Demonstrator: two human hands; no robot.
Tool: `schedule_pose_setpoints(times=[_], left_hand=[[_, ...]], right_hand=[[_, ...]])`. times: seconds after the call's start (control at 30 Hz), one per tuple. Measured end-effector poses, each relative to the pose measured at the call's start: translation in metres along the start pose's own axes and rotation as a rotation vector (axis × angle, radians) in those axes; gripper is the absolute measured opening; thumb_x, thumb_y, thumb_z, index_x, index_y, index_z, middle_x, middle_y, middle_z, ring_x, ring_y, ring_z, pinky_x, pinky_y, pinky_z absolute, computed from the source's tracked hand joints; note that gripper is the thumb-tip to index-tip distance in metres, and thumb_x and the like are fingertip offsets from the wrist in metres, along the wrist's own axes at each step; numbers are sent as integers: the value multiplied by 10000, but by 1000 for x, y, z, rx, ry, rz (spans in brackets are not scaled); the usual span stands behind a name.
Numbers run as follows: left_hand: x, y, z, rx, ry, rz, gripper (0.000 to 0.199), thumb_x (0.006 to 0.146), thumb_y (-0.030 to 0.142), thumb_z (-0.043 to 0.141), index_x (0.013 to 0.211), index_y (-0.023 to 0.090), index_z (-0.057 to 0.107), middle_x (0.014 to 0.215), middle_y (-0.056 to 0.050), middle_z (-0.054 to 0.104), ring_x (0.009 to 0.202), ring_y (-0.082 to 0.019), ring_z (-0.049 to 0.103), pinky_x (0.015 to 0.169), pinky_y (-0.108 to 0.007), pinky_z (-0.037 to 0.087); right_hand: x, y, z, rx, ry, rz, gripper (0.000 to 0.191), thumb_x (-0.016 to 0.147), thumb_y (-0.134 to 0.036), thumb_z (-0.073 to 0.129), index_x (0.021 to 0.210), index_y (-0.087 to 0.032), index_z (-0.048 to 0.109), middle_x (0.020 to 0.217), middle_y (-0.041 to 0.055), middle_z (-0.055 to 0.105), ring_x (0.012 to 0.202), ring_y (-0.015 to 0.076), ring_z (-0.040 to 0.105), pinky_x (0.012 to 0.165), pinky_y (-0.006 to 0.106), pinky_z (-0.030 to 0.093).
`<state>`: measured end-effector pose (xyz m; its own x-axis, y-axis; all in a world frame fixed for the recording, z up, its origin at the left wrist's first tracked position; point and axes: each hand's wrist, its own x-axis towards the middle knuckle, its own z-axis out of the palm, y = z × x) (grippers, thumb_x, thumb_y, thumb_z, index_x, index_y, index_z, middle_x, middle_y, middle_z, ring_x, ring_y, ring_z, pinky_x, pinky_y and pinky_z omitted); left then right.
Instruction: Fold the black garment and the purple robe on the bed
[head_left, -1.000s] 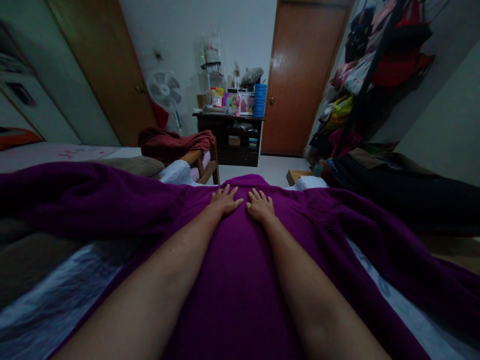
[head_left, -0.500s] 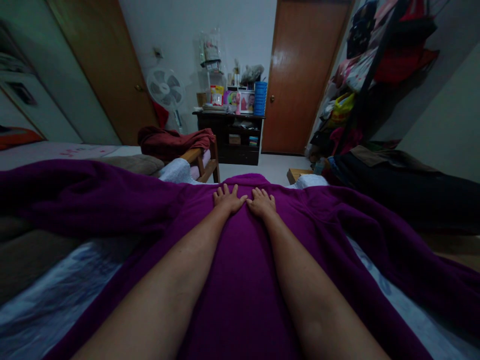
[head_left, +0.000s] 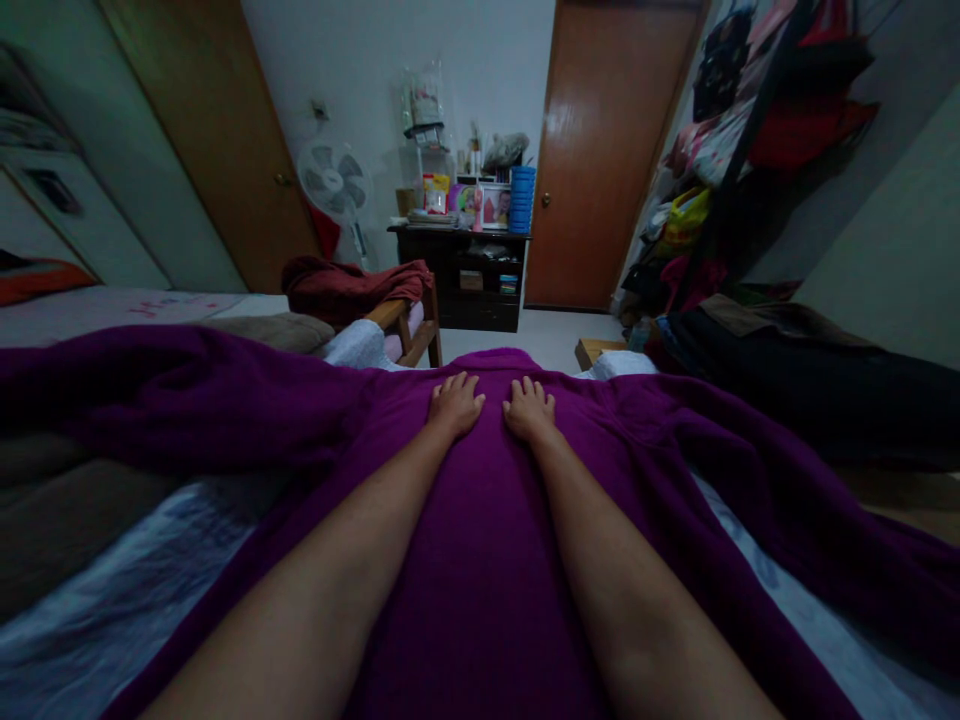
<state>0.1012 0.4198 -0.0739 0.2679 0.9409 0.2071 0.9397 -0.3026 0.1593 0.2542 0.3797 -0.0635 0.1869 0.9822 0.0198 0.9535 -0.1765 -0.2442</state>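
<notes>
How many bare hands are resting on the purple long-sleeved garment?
2. The left hand lies palm down on the purple long-sleeved garment, just below its collar; the right hand lies level with it, a narrow gap between them.

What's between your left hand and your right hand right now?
In the head view, only bare purple garment lies between the left hand and right hand.

A home, apparently a bedroom: a standing fan [head_left: 334, 180] is seen left of a dark cabinet [head_left: 461, 280] topped with framed photos [head_left: 495, 206]; right of the cabinet, a wooden door [head_left: 600, 150] and hung bags [head_left: 806, 130].
</notes>
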Motion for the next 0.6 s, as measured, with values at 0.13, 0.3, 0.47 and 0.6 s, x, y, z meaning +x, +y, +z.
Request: schedule_pose_setpoints(times=[0.13,0.3,0.47,0.6], left_hand=[[-9,-19,-7,35,-157,-43,689,890,658,292,1478,300,317,1571,-78,262,1424,-367,219,1119,-535,210],[-36,-36,-19,98,-151,-189,689,895,653,268,1465,276,358,1557,-121,283,1417,-396,226,1116,-539,207],[-80,-18,-32,134,-96,-71,522,946,449,314,1414,249,429,1533,-104,342,1417,-322,262,1118,-507,232],[-114,-3,-38,74,-258,-178,727,859,697,311,1471,305,338,1569,-118,253,1415,-444,189,1070,-640,218]], right_hand=[[-1,2,2,19,-15,-42,608,937,-492,317,1494,-252,277,1592,61,184,1448,300,125,1136,522,122],[-1,5,3,11,14,-10,617,929,-534,300,1492,-282,286,1593,66,175,1443,324,130,1129,543,100],[0,5,7,-15,11,-3,622,931,-535,279,1498,-280,268,1592,67,172,1442,320,127,1123,551,105],[2,5,6,-21,-8,3,624,933,-539,277,1501,-281,262,1592,59,179,1443,311,130,1127,540,106]])
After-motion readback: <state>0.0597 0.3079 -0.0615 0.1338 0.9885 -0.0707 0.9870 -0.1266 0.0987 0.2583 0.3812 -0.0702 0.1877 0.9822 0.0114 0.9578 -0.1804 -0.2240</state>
